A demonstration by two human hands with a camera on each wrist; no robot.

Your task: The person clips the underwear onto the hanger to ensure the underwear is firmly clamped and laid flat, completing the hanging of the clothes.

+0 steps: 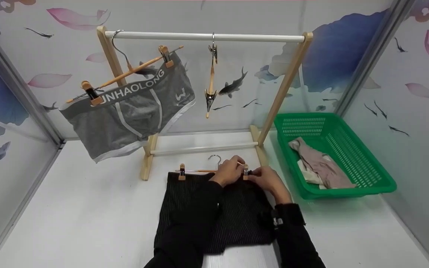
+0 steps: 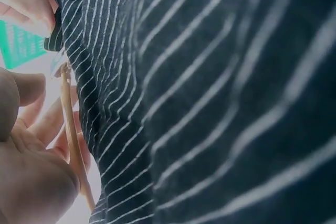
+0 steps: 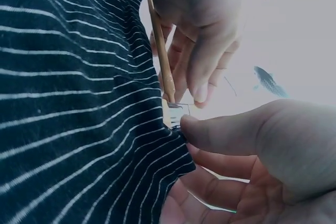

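Note:
Black shorts with thin white stripes [image 1: 237, 223] lie flat on the white table, waistband toward the rack. A wooden clip hanger [image 1: 203, 171] lies along that waistband, its left clip [image 1: 182, 172] on the fabric. Beside the right clip [image 1: 245, 172], my left hand [image 1: 229, 171] has its fingers curled about the hanger's rod [image 2: 73, 129]. My right hand [image 1: 270, 182] pinches the waistband's right corner [image 3: 176, 163] between thumb and fingers, the thumb close to the clip's metal part [image 3: 177, 113]. My sleeves cover part of the shorts.
Behind stands a rack with a white bar [image 1: 199, 36]. Grey briefs [image 1: 132, 108] hang clipped on a hanger at its left; another clip hanger [image 1: 211, 78] hangs mid-bar. A green basket [image 1: 371, 160] at the right holds pinkish and cream cloth [image 1: 322, 165]. Printed panels enclose the table.

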